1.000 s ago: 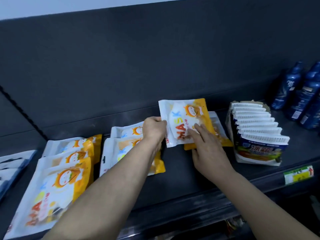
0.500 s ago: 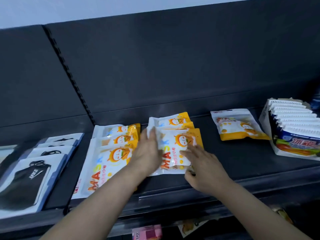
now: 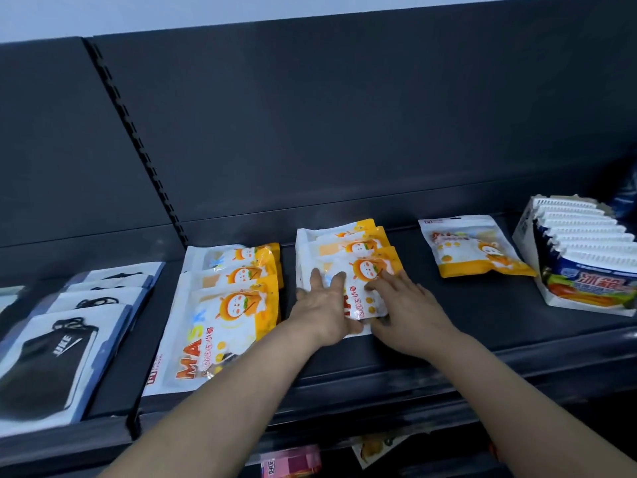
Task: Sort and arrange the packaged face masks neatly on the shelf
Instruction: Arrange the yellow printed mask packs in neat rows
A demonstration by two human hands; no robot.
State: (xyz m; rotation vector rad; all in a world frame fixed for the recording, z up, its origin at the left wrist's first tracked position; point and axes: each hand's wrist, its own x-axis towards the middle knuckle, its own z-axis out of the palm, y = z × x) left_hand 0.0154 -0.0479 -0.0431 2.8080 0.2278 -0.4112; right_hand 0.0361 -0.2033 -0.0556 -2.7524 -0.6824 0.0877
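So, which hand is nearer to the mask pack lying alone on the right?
The right hand. It rests on the middle stack's front pack, just left of the lone pack; the left hand lies beside it, farther left.

A shop: stocked retail shelf (image 3: pixel 448 343)

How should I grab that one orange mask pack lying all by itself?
The lone pack lies flat, so probably pinch its near orange edge from the front, sliding fingers under. The box crowds its right side.
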